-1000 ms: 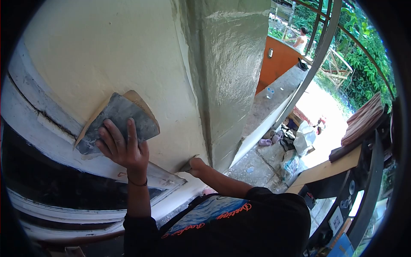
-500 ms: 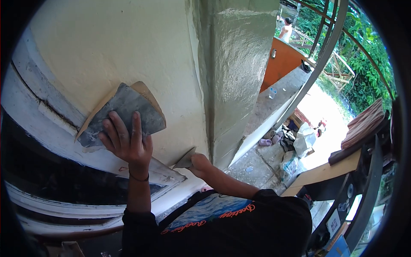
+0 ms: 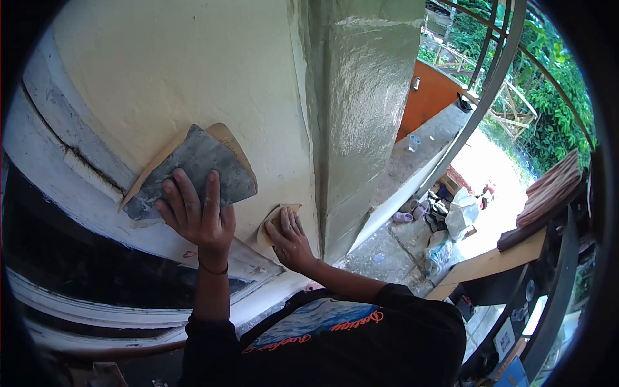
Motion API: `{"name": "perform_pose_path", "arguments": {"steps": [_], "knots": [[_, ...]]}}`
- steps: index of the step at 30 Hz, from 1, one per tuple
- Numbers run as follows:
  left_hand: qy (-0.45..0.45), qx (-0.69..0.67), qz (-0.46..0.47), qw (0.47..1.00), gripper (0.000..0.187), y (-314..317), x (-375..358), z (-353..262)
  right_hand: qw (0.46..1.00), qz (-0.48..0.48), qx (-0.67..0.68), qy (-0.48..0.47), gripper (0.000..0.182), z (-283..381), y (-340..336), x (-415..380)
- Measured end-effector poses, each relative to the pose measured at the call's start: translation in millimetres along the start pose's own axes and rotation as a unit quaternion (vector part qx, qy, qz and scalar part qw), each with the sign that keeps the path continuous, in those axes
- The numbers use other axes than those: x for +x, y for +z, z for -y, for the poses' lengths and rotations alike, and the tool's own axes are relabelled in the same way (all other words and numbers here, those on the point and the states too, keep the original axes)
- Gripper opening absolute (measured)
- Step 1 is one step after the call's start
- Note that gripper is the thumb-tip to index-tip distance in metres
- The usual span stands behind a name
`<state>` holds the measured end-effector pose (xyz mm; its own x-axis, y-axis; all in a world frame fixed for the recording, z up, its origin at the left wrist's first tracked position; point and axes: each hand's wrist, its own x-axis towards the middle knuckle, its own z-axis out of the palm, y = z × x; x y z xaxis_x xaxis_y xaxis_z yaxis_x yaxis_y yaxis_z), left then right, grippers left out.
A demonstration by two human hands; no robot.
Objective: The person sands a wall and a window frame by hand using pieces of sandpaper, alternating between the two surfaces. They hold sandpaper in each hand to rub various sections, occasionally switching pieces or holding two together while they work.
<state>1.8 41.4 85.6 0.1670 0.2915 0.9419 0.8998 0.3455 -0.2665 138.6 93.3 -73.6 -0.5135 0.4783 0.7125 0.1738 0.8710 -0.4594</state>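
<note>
Under left hand [image 3: 198, 216], grey sheet [image 3: 201, 155]

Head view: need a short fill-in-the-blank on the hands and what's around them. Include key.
1. The left hand is spread on a large sheet whose main colour is ____.
2. The right hand is on a tan piece that, in visible size, is ____ than that sheet.
3. A thin dark band circles the person's ____ wrist.
4. Beyond the glossy pillar, the panel above the ledge is coloured ____.

Missing words: gray; smaller; left; orange.
</note>
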Motion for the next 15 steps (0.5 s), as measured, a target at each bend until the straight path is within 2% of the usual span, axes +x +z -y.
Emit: {"name": "perform_pose_path", "arguments": {"steps": [3,4,9,11,15], "knots": [[-0.001,-0.002,0.004,1.0,0.038,-3,-2,0,0.998,-0.002,-0.047,-0.033,0.054,-6,3,16],[-0.004,-0.005,0.001,1.0,0.038,-2,-1,-1,0.996,-0.054,-0.04,-0.057,0.055,-6,7,26],[-0.011,-0.006,0.004,1.0,0.037,-2,1,-2,0.993,-0.069,-0.046,-0.086,0.059,7,7,42],[-0.012,-0.008,0.007,1.0,0.037,-3,-1,-1,0.989,0.069,-0.055,-0.12,0.061,-7,23,17],[-0.006,-0.006,-0.004,1.0,0.038,-1,-1,0,0.966,0.107,-0.119,-0.205,0.055,-47,43,-30]]}}
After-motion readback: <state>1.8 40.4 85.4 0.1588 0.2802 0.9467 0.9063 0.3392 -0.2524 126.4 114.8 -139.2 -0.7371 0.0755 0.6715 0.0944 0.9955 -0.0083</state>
